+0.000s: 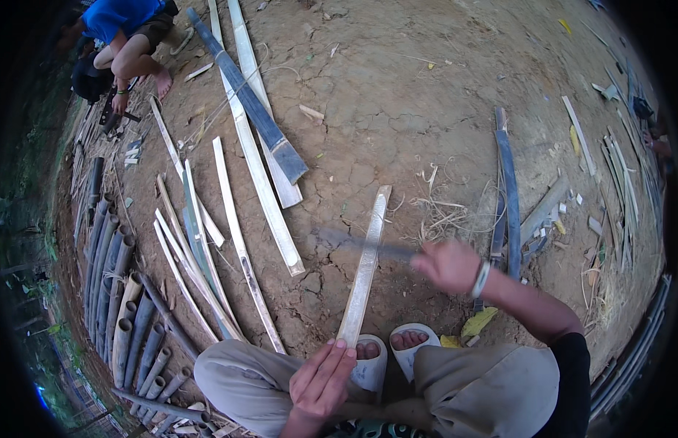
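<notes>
My left hand [326, 379] is closed round the near end of a split bamboo strip [367, 264], which slants up and away from me over the dirt, its pale inner face upward. In my right hand [448, 269] is the handle of a long dark blade, a knife [386, 250], smeared by motion. The blade points left and crosses the strip near its middle; whether it touches the strip I cannot tell. A pale band circles my right wrist. Below the strip are my feet in white sandals [369, 369].
Split bamboo slats [260, 182] lie ahead to the left, and dark bamboo poles [105, 255] are stacked at the far left. Thin shavings [442, 212] lie beyond my right hand, near dark strips [510, 204]. A person in a blue shirt [116, 20] crouches at the upper left.
</notes>
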`<state>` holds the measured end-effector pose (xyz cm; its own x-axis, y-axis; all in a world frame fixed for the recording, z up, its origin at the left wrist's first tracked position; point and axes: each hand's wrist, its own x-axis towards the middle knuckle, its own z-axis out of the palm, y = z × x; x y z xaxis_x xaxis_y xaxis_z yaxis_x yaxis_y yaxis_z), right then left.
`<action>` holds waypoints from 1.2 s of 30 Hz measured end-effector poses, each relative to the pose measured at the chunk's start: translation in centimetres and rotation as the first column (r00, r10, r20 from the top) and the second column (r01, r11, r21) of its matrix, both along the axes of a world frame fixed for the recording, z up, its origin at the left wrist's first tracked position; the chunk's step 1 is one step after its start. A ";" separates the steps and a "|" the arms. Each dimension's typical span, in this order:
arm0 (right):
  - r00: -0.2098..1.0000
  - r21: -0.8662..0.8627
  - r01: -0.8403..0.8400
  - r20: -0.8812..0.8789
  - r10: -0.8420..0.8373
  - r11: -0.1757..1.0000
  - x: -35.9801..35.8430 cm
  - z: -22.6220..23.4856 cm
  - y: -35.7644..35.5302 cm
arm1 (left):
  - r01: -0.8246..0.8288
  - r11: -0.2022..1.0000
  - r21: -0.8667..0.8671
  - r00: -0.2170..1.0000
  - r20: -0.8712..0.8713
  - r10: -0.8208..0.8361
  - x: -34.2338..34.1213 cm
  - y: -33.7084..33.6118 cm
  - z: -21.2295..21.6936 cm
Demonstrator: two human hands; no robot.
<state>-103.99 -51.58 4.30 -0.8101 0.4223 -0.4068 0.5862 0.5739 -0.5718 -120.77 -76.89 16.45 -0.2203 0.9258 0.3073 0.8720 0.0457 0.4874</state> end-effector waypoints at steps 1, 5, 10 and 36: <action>0.990 0.018 0.120 0.070 -0.121 0.993 0.2 -1.6 1.3 | -0.004 1.000 0.001 1.000 0.008 0.004 0.0 0.2 0.1; 0.998 0.021 0.038 0.059 -0.039 0.999 0.3 -0.3 3.2 | -0.061 0.998 0.016 0.998 -0.012 0.061 -0.2 0.6 1.0; 0.999 0.000 -0.019 0.044 0.019 1.000 0.6 0.2 2.0 | -0.047 0.999 0.005 0.998 0.032 0.047 -0.9 0.4 0.2; 0.823 -0.341 0.550 0.069 -0.564 0.762 2.0 -4.4 1.8 | -0.056 0.991 0.123 0.994 0.096 0.044 -0.4 0.2 -0.3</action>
<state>-101.95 -49.76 -0.09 -0.4913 0.6488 -0.5811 0.7184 -0.0753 -0.6915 -121.13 -76.71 16.13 -0.2986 0.8681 0.3965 0.8208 0.0216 0.5708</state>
